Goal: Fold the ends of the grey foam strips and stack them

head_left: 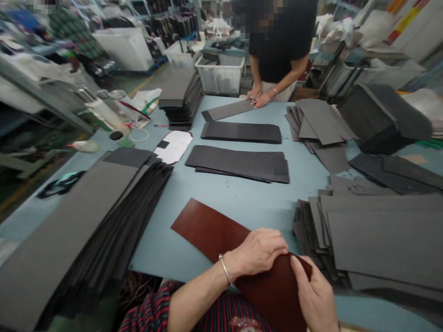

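Note:
A long reddish-brown strip (211, 226) lies slantwise over the near edge of the light blue table (221, 193), its near end reaching down over my lap. My left hand (261, 251), with a bangle at the wrist, rests on the strip with its fingers bent and closed at the upper edge. My right hand (313, 288) pinches the same edge just to the right, thumb on the brown face and fingers behind. Beyond the strip lie dark strips (237, 163) in a flat pile, with another dark folded stack (242, 132) behind them.
Grey panels are heaped at right (384, 230), and long grey strips (79, 207) at left. Across the table a person in a black top (282, 41) has both hands on a grey strip (230, 110). A white panel (175, 146), a glue bottle (85, 146) and tools stand at left.

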### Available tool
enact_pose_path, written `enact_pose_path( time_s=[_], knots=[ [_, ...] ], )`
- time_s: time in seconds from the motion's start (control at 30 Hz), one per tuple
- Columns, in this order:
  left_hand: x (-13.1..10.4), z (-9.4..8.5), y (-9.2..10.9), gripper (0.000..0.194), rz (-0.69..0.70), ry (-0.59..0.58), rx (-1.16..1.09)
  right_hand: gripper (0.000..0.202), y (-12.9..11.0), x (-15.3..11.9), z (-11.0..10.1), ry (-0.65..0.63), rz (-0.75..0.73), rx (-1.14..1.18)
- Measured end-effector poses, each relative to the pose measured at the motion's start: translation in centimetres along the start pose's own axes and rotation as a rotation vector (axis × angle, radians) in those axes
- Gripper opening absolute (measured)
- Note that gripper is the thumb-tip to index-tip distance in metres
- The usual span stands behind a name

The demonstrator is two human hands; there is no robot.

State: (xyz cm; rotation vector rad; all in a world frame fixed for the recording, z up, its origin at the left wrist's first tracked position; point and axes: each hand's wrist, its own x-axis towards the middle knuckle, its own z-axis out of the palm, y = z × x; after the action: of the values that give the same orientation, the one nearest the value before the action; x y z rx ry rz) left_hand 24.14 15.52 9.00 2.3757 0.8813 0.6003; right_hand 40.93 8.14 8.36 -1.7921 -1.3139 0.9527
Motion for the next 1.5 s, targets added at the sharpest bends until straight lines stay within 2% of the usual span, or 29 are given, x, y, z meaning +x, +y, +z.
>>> enact_pose_path(
  time_s=[0.17, 0.43, 0.57, 0.7, 0.9, 1.13, 1.37, 1.5],
  knots=[
    [0.0, 0.0, 0.2, 0.035, -0.049, 0.026, 0.068, 0.051, 0.8, 1.1, -0.2, 0.018, 0.021, -0.088],
    [-0.6, 1.1, -0.1, 0.029, -0.137, 0.066, -0.088, 0.044, -1.6, 0.4, 1.3, -0.004, -0.009, 0.008],
    [-1.3, 0.3, -0.4, 0.034, -0.212, 0.013, -0.293, 0.038, -2.5, 0.0, 1.6, -0.05, -0.054, 0.085],
    [-2.3, -0.7, -1.0, 0.031, -0.294, 0.063, -0.417, 0.036, -2.6, -0.3, 1.5, -0.044, -0.064, 0.107],
    [-3.0, -1.1, -1.2, 0.019, -0.257, 0.139, -0.5, 0.036, -2.6, -1.0, 1.7, -0.045, -0.083, 0.119],
    [-3.2, -1.0, -0.5, 0.021, -0.268, 0.163, -0.443, 0.037, -3.1, -1.0, 1.7, -0.06, -0.035, 0.197],
    [-3.4, -0.6, -1.0, 0.032, -0.235, 0.192, -0.287, 0.04, -3.4, -1.1, 2.0, -0.045, -0.043, 0.183],
    [-3.6, -1.0, -0.6, 0.036, -0.229, 0.16, -0.258, 0.042, -4.0, -1.2, 2.4, -0.038, -0.017, 0.208]
  ],
)
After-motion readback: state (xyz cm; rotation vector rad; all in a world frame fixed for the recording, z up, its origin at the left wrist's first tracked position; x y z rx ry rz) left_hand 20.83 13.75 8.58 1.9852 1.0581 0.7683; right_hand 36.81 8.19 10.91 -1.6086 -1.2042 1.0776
